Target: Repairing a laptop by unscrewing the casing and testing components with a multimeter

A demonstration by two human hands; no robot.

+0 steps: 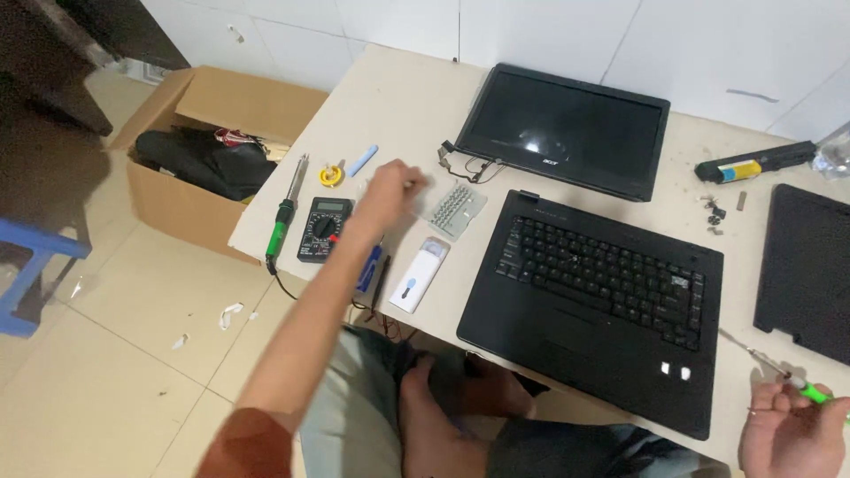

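Left hand (387, 196) blurred above multimeter (324, 228); right hand (791, 431), half cropped, grips screwdriver (779, 373).

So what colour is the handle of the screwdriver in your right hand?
Bright green screwdriver handle, seen in the head view, held in the right hand.

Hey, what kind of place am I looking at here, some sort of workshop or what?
Probably a small electronics repair bench, perhaps at home. A laptop base lies apart from its detached screen, with a multimeter and a soldering iron beside them, and the right hand holds a screwdriver.
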